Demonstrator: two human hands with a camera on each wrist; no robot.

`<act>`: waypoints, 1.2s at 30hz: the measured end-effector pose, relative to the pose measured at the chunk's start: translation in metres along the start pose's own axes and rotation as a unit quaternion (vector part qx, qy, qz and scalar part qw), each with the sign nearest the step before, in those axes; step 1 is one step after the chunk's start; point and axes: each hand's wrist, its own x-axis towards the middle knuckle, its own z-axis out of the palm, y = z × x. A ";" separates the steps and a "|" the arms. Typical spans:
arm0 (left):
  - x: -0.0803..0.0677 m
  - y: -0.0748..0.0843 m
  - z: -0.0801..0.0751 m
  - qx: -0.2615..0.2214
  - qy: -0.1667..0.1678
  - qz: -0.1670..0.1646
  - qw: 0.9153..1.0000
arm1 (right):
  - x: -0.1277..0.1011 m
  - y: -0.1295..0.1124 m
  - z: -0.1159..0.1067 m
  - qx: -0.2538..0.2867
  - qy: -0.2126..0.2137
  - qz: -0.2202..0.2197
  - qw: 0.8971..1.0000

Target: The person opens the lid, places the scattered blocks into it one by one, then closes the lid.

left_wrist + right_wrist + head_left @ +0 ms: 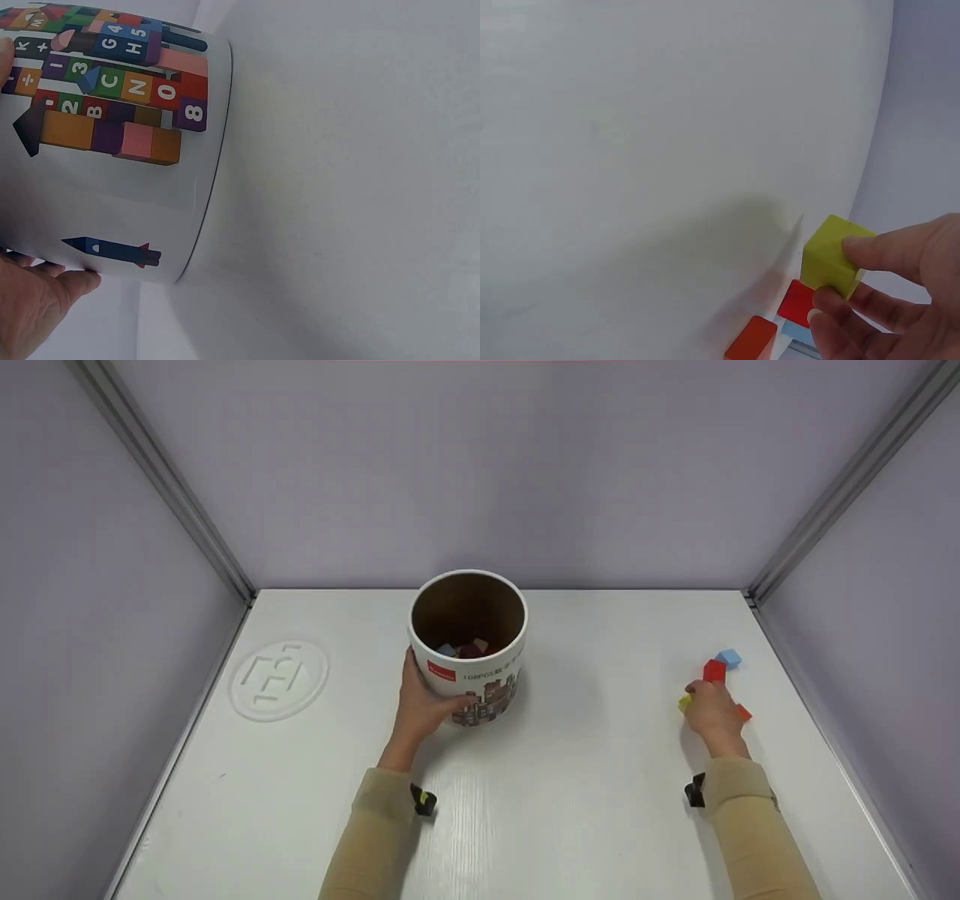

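My left hand (425, 706) grips the side of a white cylindrical tub (491, 671), thumb on its printed front and fingers round the left side. Several small blocks (472, 648) lie inside the open tub. In the left wrist view, the tub wall (112, 202) carries pictures of lettered blocks. At the right, my right hand (712, 711) pinches a yellow block (834, 255) between thumb and fingers. Close by are a red block (715, 670), a light blue block (728, 658) and an orange-red block (743, 712), partly covered by the hand in the head view.
A round white lid (279, 681) with raised marks lies at the left of the white table (570, 810). Grey panels (480, 472) enclose the table at the back and both sides.
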 end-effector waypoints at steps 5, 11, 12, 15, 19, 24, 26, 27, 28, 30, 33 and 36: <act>-0.003 0.017 -0.003 -0.001 -0.005 -0.001 1.000 | -0.004 -0.020 -0.006 0.039 0.024 -0.039 0.998; -0.003 0.021 -0.004 0.000 -0.009 -0.004 1.000 | -0.013 -0.054 -0.016 0.088 0.043 -0.082 0.992; -0.002 0.015 -0.003 0.000 -0.008 -0.003 1.000 | -0.014 -0.060 -0.017 0.094 0.047 -0.090 0.990; 0.000 0.002 -0.001 0.000 -0.003 -0.002 1.000 | -0.019 -0.077 -0.021 0.108 0.071 -0.125 0.984; 0.000 -0.001 -0.001 0.003 -0.002 -0.001 1.000 | -0.027 -0.100 -0.026 0.125 0.097 -0.170 0.973; 0.000 0.001 -0.001 0.007 -0.002 0.000 1.000 | -0.036 -0.130 -0.032 0.146 0.115 -0.212 0.959; 0.001 0.001 -0.001 0.007 -0.001 0.000 1.000 | -0.040 -0.142 -0.034 0.153 0.124 -0.229 0.953; 0.001 0.001 -0.001 0.008 -0.001 0.001 1.000 | -0.041 -0.148 -0.035 0.155 0.129 -0.238 0.950; 0.001 0.001 -0.001 0.008 -0.001 0.001 1.000 | -0.043 -0.154 -0.035 0.158 0.135 -0.248 0.946; 0.001 0.001 -0.001 0.011 0.000 0.000 1.000 | -0.045 -0.167 -0.036 0.164 0.144 -0.267 0.939; 0.001 0.001 -0.001 0.015 0.001 -0.001 1.000 | -0.048 -0.185 -0.036 0.174 0.154 -0.293 0.928; 0.000 0.002 -0.001 0.013 0.001 -0.003 1.000 | -0.050 -0.202 -0.035 0.186 0.157 -0.315 0.918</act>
